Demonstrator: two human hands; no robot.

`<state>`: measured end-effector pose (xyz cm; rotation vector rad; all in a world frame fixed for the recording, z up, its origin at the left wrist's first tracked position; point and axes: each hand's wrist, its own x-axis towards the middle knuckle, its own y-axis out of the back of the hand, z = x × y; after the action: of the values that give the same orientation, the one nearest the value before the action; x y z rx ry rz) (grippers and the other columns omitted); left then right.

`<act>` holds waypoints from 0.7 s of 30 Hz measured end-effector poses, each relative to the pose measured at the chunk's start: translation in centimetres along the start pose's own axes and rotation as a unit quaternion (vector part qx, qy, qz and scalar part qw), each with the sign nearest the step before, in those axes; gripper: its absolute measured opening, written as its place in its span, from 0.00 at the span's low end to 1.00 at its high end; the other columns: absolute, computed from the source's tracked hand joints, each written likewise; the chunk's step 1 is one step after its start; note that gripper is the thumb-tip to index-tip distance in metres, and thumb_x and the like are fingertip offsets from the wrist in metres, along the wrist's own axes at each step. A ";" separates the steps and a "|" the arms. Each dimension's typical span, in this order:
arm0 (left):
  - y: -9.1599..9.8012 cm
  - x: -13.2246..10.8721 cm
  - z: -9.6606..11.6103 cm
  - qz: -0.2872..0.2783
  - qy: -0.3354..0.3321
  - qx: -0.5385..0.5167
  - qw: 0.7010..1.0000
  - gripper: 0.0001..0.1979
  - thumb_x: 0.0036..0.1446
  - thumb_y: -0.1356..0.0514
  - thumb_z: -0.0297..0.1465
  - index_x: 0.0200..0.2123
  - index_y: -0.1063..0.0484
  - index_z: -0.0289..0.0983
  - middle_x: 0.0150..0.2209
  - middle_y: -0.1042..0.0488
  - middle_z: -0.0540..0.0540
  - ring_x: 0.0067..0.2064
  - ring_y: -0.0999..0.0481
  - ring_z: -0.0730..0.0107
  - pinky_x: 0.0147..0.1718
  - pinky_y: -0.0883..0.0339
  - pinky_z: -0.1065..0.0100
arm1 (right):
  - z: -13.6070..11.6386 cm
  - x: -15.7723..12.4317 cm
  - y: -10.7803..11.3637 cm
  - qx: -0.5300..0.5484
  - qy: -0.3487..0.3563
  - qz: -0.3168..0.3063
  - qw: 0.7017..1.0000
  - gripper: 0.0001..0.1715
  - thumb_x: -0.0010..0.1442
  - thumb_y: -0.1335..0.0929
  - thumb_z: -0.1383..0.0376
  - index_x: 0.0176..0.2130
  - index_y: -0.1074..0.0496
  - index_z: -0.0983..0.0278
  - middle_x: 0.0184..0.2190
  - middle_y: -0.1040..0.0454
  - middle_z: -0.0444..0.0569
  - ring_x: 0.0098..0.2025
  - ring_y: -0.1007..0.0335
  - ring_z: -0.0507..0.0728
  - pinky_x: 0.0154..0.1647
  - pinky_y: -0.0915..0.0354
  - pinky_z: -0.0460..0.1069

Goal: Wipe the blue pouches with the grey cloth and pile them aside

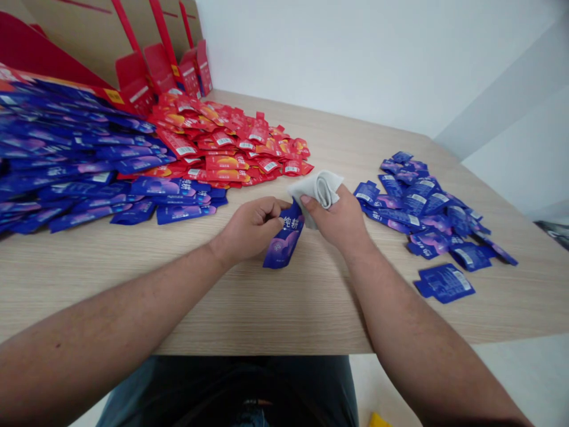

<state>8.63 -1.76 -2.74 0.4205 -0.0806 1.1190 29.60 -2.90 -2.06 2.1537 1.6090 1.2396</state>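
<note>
Between my hands hangs a blue and purple pouch [284,240] with white lettering, tilted over the middle of the table. My left hand [255,228] is closed, pinching the pouch by its left side. In my right hand [335,219] is a folded light grey cloth [320,188], gripped with the thumb on top. The cloth meets the pouch's upper end, so that end is hidden from me.
A large heap of blue pouches [80,160] fills the left side, beside a pile of red pouches [240,145]. Red cartons [146,77] stand behind them. On the right lies a smaller group of blue pouches [422,201]. The table's front edge [267,350] is close to my body.
</note>
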 end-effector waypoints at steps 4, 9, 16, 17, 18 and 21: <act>-0.1 0.1 -0.3 0.045 0.046 0.003 0.998 0.10 0.52 0.41 0.29 0.23 0.40 0.40 0.39 0.19 0.44 0.49 0.22 0.59 0.43 0.28 0.63 | -0.3 0.0 0.6 -0.003 -0.002 0.073 0.997 0.20 0.62 0.29 0.50 0.47 0.25 0.60 0.48 0.20 0.57 0.52 0.25 0.68 0.58 0.32 0.63; -0.5 0.4 -1.1 0.066 0.121 -0.093 0.986 0.10 0.52 0.38 0.30 0.25 0.38 0.39 0.31 0.25 0.50 0.28 0.30 0.73 0.26 0.34 0.71 | -0.9 -0.6 0.1 0.011 0.029 -0.037 0.999 0.22 0.61 0.28 0.49 0.47 0.24 0.60 0.48 0.20 0.55 0.51 0.24 0.67 0.55 0.31 0.61; -0.6 0.9 -1.1 0.126 0.162 -0.161 0.966 0.10 0.52 0.40 0.29 0.26 0.41 0.40 0.22 0.40 0.55 0.22 0.39 0.76 0.20 0.39 0.72 | -2.1 -1.4 -0.8 -0.010 0.063 -0.153 0.986 0.19 0.61 0.28 0.52 0.46 0.23 0.60 0.43 0.20 0.52 0.46 0.25 0.63 0.49 0.30 0.57; -0.5 1.0 -1.1 0.131 0.154 -0.146 0.968 0.10 0.52 0.40 0.29 0.26 0.41 0.40 0.21 0.40 0.55 0.21 0.40 0.76 0.20 0.41 0.73 | -2.2 -1.4 -0.8 -0.014 0.092 -0.186 0.978 0.17 0.61 0.28 0.53 0.45 0.22 0.60 0.42 0.20 0.51 0.46 0.25 0.62 0.49 0.31 0.56; -0.4 1.0 -1.1 0.138 0.147 -0.135 0.970 0.10 0.53 0.40 0.29 0.26 0.41 0.40 0.21 0.40 0.55 0.21 0.41 0.76 0.19 0.43 0.73 | -2.4 -1.5 -0.9 -0.024 0.117 -0.215 0.969 0.16 0.61 0.27 0.53 0.44 0.22 0.60 0.41 0.20 0.51 0.45 0.26 0.62 0.49 0.31 0.56; -0.2 1.1 -1.2 0.144 0.139 -0.125 0.972 0.10 0.54 0.41 0.29 0.27 0.42 0.41 0.22 0.41 0.55 0.22 0.40 0.76 0.20 0.42 0.72 | -2.5 -1.6 -1.2 -0.078 0.126 -0.204 0.968 0.13 0.62 0.28 0.54 0.41 0.23 0.61 0.38 0.22 0.51 0.44 0.27 0.62 0.49 0.31 0.55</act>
<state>9.14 -0.46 -3.64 0.0237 -0.0360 1.4243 26.87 -4.64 -2.02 1.5169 1.8584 1.4802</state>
